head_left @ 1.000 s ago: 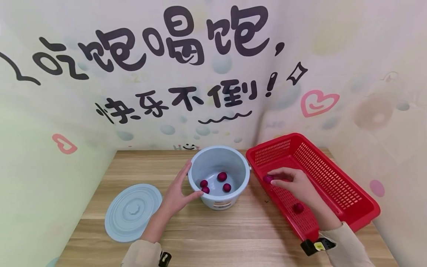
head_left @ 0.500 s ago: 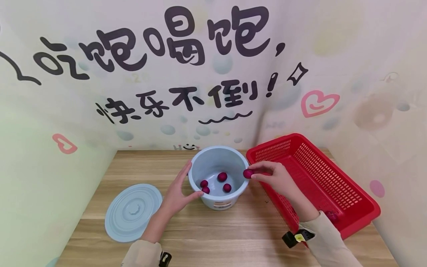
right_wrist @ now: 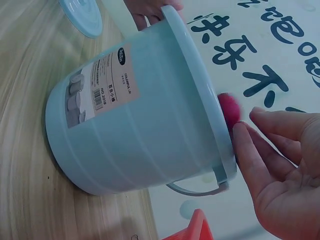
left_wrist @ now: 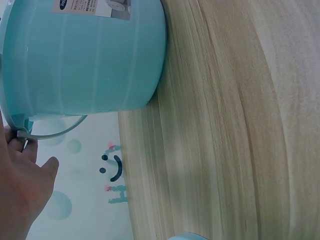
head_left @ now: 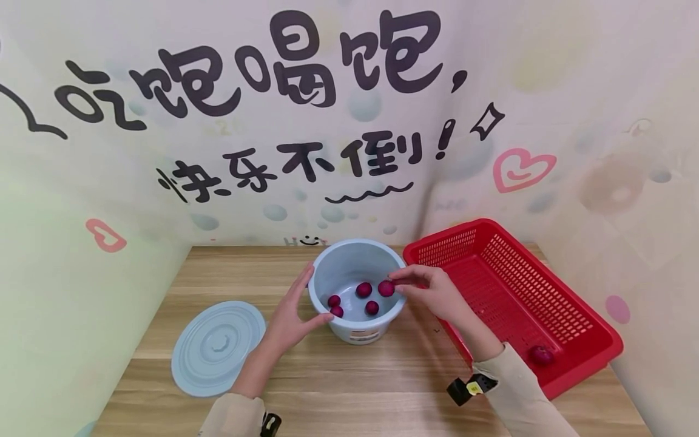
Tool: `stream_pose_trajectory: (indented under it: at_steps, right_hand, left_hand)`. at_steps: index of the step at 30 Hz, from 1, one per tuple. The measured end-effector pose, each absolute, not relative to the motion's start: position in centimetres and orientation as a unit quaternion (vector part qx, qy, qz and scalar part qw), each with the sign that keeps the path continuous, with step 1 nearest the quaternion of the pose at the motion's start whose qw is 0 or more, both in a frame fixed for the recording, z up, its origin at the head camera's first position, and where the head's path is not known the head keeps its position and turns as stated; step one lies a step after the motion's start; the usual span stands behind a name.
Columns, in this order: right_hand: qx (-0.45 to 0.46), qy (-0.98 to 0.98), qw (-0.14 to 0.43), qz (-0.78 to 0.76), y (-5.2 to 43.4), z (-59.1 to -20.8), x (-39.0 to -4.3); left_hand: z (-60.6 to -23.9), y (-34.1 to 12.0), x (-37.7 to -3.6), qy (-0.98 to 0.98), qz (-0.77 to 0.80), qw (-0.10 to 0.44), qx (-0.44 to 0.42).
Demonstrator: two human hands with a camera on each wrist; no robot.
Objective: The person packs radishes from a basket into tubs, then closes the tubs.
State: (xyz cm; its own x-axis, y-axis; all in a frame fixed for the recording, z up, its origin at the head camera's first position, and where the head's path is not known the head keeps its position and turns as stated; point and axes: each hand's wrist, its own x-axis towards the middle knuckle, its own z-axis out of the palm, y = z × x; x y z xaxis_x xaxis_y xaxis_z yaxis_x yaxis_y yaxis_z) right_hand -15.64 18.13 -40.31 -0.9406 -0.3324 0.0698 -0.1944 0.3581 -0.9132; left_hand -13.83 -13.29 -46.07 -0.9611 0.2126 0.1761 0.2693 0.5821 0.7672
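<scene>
A light-blue bucket [head_left: 357, 332] stands upright on the wooden table, several small round magenta balls [head_left: 363, 289] on its floor. My left hand [head_left: 289, 325] rests against its left side, fingers spread along the outside and thumb over the near rim. In the left wrist view, fingertips [left_wrist: 30, 150] touch beside the handle lug. My right hand [head_left: 434, 291] is over the bucket's right rim, thumb and fingers parted. Another magenta ball [right_wrist: 230, 109], blurred, is just beyond its fingertips, inside the rim.
A red slotted basket [head_left: 587, 328] stands at the right, with another magenta ball [head_left: 541, 355] near its front end. The round blue lid [head_left: 218, 349] lies flat on the table at the left. Behind the table rises a printed wall [head_left: 349, 212].
My right hand lifted a magenta ball from the basket and carried it left over the bucket's rim; the ball has now left the fingertips. My left hand has stayed in place.
</scene>
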Motion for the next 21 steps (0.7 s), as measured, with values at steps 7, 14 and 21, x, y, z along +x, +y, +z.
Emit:
stream_pose_trajectory:
  at_steps: [7, 14, 21]
  right_hand:
    - [-0.159, 0.823, 0.050, -0.544, 18.9, -40.6, -15.2]
    - [-0.129, 0.831, 0.042, -0.539, 20.6, -40.9, -14.9]
    - [-0.114, 0.847, 0.034, -0.517, 22.6, -40.9, -14.2]
  left_hand:
    - [-46.0, -13.3, -13.8, -0.888, -0.439, 0.032, -0.136]
    - [-45.9, -13.2, -13.8, -0.888, -0.439, 0.031, -0.135]
    - [-45.9, -13.2, -13.8, -0.887, -0.441, 0.031, -0.134]
